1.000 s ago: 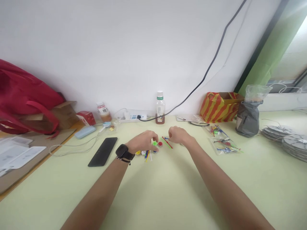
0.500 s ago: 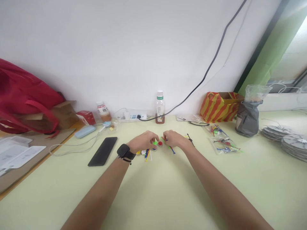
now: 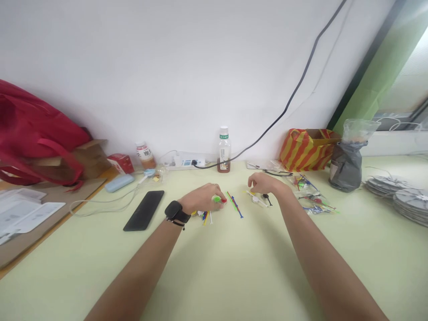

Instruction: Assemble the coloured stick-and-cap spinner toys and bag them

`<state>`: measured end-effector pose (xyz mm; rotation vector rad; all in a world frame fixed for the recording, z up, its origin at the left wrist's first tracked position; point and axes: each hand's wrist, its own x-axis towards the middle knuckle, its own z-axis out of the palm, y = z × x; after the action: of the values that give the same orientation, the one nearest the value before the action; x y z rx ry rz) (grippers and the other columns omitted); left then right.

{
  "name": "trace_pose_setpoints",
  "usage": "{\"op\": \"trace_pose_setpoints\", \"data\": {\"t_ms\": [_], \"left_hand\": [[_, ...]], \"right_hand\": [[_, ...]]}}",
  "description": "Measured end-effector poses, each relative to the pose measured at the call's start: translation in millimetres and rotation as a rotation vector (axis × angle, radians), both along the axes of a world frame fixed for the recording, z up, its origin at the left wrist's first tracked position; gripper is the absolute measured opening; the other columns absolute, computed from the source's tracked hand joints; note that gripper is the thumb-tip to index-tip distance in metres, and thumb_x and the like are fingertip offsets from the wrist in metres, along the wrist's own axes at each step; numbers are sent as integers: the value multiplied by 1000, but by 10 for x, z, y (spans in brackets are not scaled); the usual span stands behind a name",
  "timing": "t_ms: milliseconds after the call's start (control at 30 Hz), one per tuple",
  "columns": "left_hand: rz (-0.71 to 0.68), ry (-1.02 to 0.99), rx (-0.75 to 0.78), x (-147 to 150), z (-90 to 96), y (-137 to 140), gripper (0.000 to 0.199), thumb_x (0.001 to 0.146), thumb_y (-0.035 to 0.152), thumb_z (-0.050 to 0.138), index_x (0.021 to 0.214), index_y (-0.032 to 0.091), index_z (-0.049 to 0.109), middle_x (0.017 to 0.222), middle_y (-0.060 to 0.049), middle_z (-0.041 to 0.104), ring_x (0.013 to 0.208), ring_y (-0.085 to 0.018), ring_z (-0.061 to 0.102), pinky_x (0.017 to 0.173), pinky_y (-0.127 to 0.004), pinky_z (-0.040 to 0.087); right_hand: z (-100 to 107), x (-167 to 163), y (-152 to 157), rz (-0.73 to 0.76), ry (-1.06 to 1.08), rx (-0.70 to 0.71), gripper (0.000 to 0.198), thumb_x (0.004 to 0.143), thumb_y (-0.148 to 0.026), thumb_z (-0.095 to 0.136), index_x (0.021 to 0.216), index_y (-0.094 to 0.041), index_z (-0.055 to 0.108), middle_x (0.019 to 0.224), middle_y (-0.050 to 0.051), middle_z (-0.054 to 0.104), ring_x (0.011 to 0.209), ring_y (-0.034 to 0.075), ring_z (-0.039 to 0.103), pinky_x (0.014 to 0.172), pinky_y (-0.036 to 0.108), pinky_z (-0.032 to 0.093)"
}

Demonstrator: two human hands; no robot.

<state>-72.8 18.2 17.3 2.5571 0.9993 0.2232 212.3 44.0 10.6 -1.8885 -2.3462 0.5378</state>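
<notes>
My left hand (image 3: 203, 198), with a black watch on its wrist, is low over the table with thumb and fingers closed on a small red round piece (image 3: 224, 201). A green round piece (image 3: 217, 199) shows between those fingers. Thin yellow, blue and white sticks (image 3: 205, 217) lie below this hand, partly covered. My right hand (image 3: 262, 183) hovers with bent, parted fingers, and I see nothing in them. Under it lie a white round piece with sticks (image 3: 256, 199) and a black one (image 3: 265, 196). Red, green and blue sticks (image 3: 236, 205) lie in a line between my hands.
A black phone (image 3: 143, 210) lies at left. Behind stand a drink bottle (image 3: 224, 151) and a power strip (image 3: 189, 161). To the right are bagged coloured parts (image 3: 314, 200), a striped bag (image 3: 306, 149), a grey bag (image 3: 346, 167) and stacked grey discs (image 3: 411, 205).
My right hand has moved right, from the coloured sticks to above the white and black pieces. The sticks now lie free on the table. My left fingers have shifted slightly right to the red piece.
</notes>
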Motion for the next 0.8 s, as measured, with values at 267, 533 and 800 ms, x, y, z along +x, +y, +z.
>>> {"op": "trace_pose_setpoints", "data": {"t_ms": [267, 533, 800], "left_hand": [[97, -44, 80, -111, 85, 50, 40, 89, 48, 63, 120, 25, 72, 120, -8, 68, 107, -26, 63, 94, -34, 48], [132, -353, 168, -41, 298, -2, 31, 94, 42, 61, 115, 22, 71, 115, -6, 73, 95, -20, 68, 88, -33, 55], [21, -646, 45, 262, 262, -155, 28, 94, 34, 62, 116, 18, 70, 113, -8, 74, 100, -20, 71, 96, -34, 58]], "right_hand": [[-134, 45, 34, -44, 19, 35, 22, 73, -9, 68, 92, -15, 76, 99, 9, 75, 80, 17, 67, 62, 22, 43], [161, -176, 1, -124, 294, 222, 20, 83, -23, 66, 100, -15, 67, 96, 9, 74, 82, 18, 67, 66, 23, 46], [303, -589, -229, 168, 909, -42, 6, 81, -16, 60, 84, -18, 55, 70, 0, 64, 65, 13, 63, 61, 20, 48]]}}
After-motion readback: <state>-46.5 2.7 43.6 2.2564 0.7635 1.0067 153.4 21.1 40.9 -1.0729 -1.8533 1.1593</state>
